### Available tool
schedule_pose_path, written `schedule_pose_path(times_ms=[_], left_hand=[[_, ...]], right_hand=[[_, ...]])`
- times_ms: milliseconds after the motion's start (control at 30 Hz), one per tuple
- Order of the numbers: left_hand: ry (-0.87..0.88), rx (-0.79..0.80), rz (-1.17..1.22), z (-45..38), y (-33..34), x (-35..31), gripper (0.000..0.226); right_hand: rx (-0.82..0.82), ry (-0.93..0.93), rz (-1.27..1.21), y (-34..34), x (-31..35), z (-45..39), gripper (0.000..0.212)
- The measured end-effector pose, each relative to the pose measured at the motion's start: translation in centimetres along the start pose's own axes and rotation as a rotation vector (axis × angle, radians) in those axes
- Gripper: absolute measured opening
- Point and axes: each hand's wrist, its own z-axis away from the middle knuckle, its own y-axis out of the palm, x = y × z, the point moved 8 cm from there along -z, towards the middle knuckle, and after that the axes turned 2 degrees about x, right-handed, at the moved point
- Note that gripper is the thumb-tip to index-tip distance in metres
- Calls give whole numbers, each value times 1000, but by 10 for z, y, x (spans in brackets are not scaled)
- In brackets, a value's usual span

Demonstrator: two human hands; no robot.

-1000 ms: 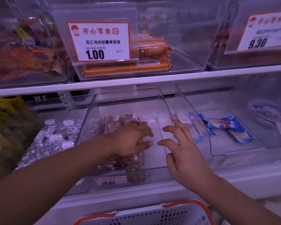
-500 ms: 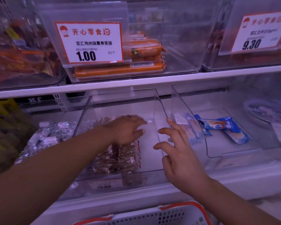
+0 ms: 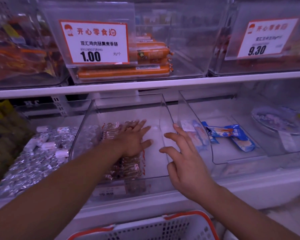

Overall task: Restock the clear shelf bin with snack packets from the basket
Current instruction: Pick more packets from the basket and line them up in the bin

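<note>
The clear bin point(image 3: 128, 108) held snack packets point(image 3: 130, 168) only along its left side. The left hand point(image 3: 133, 141), a moment before curled on them, now pressed flat, probably settling them. The right hand point(image 3: 185, 161) hovered open, empty. The basket point(image 3: 145, 227) waited below.

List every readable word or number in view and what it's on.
"开心零食" heading, "双汇鸡肉肠熏煮香肠", "1.00": price card on the sausage bin.
"9.30": right price card; its product line is blurred.
Barcode digits under the product name: too small to read reliably.
Tag on the clear shelf bin: blurred.
Packet print: unreadable.
</note>
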Motion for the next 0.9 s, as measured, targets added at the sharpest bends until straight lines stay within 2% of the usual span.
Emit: schedule_pose_path(times_ms=[67,100,167,200,267,333,400,467,533,600,700,800,900], left_hand=[[138,10,12,8,3,-25,64],[195,77,-30,14,10,-32,60],[228,217,-154,29,24,-34,58],[211,232,-207,35,25,-32,57],[202,197,-303,43,20,-33,54],[221,139,-296,52,13,-40,56],[204,6,-5,59,-5,-40,57],[201,-93,402,68,-25,-34,40],[239,39,594,79,-23,-37,27],[265,208,587,87,-3,-49,26],[145,297,671,91,11,-47,44],[125,314,562,90,5,-48,62],[168,288,435,100,-2,-53,71]], right_hand=[[-14,-7,21,-5,4,4,38],[-29,-24,36,-9,8,7,39],[-68,-77,69,-17,17,22,38],[-88,-101,70,-19,20,32,37],[-118,-125,30,-22,27,58,36],[-99,-129,-16,-16,32,87,35],[-21,-114,-47,-3,33,113,34],[112,-103,-57,18,32,135,33],[256,-119,-62,42,32,150,33],[338,-138,-72,59,34,156,31],[389,-141,-119,76,40,152,23],[475,-147,-127,98,45,161,20],[635,-158,-59,123,37,190,22]])
